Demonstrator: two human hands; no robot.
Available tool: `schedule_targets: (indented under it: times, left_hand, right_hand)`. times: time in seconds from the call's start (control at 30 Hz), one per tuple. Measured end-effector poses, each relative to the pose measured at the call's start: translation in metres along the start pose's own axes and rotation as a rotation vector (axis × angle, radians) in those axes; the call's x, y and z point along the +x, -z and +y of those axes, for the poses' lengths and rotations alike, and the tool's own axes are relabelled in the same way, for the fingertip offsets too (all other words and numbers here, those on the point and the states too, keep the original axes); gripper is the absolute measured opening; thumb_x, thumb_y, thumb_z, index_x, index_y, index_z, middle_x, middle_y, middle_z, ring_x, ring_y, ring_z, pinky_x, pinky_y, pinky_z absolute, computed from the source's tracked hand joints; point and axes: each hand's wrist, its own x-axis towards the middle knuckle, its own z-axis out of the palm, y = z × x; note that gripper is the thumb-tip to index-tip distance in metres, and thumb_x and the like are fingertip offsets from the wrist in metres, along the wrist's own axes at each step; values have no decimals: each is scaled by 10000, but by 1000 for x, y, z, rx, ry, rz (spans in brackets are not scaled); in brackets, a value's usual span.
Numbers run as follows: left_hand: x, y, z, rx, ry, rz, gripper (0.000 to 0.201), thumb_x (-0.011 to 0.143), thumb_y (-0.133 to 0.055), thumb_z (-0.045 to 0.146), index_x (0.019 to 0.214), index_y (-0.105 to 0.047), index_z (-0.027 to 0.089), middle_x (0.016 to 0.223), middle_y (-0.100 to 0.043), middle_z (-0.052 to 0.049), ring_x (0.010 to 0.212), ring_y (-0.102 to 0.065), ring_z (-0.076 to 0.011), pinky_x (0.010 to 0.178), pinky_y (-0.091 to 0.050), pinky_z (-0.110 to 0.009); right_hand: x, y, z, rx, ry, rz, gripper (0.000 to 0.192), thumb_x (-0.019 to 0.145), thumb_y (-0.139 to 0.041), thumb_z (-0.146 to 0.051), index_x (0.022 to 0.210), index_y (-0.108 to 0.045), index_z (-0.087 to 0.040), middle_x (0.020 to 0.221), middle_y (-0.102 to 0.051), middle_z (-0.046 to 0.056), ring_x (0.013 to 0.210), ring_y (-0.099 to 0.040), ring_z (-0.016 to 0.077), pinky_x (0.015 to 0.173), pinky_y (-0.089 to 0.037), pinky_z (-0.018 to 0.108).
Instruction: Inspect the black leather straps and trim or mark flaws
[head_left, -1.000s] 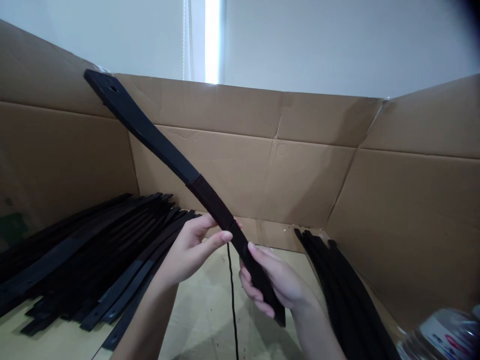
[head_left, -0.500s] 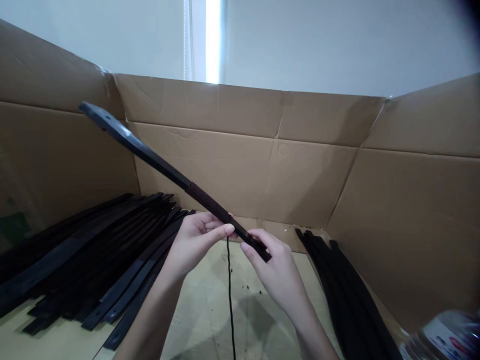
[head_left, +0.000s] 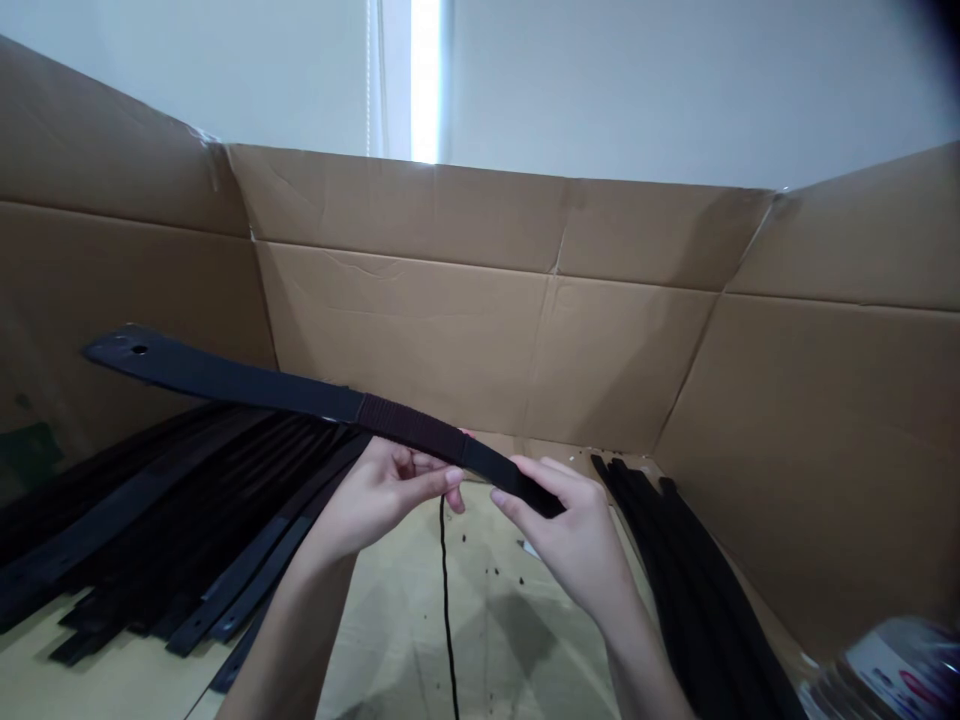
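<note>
A long, flat black curved strip (head_left: pixel 247 388) with a hole near its far left end slants across the middle of the view. Dark brown cord is coiled tightly round part of it, making a wrapped band (head_left: pixel 412 425). My right hand (head_left: pixel 566 515) grips the strip's lower right end between thumb and fingers. Just below the band's right edge, my left hand (head_left: pixel 394 490) is closed, thumb against fingers, on the cord (head_left: pixel 448 600), whose loose length hangs straight down. Some of my left fingers are hidden behind the strip.
Cardboard walls (head_left: pixel 405 310) enclose the pale work surface (head_left: pixel 390 610). Many similar black strips (head_left: pixel 187 500) lie piled at left. Several black strips (head_left: pixel 682 580) lie at right, beside a clear plastic bottle (head_left: pixel 892 670). Small dark crumbs dot the surface.
The strip has rolled so its broad face shows, and its far left end has dropped and moved left. My left hand has shifted slightly down from the band; the hanging cord moved left.
</note>
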Motion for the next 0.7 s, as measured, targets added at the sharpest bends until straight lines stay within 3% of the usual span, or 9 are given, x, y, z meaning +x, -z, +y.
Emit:
schedule_targets:
  times: [0.17,0.33,0.43,0.53,0.7]
  left_hand:
    - [1,1,-2,41,-12,-12,185,794,-710,221,640,-720,119,611,-714,-50,604,-667,-134,632,-521,-216]
    - [5,1,-6,75,-89,-13,232,803,-683,198,584,-685,120,589,-680,-38,596,-636,-116,612,-498,-203]
    - [7,0,-7,43,-115,36,161,792,-692,212,657,-677,125,546,-649,-10,523,-595,-99,532,-462,-188]
    - [8,-2,-8,72,-84,56,143,811,-682,239,736,-686,116,518,-622,3,483,-548,-82,485,-420,-171]
    - [10,-2,-9,86,-59,23,159,840,-649,244,776,-697,106,533,-604,5,503,-529,-80,505,-420,-175]
  right_hand:
    - [1,3,-2,51,4,-29,205,823,-709,-294,1021,-728,-245,918,-700,13,834,-644,199,736,-479,302]
    - [1,8,-1,171,-6,-198,163,883,-642,-363,948,-716,-233,866,-681,3,774,-609,172,670,-452,268]
    - [-1,9,1,184,-52,-303,263,938,-550,-422,849,-669,-206,696,-561,-23,583,-459,120,515,-333,236]
    - [-1,7,1,162,-59,-340,376,976,-469,-440,710,-552,-188,601,-376,-49,527,-307,98,480,-226,242]
    - [-1,7,2,99,-75,-331,391,990,-439,-445,691,-457,-193,586,-347,-55,522,-318,95,481,-226,244]
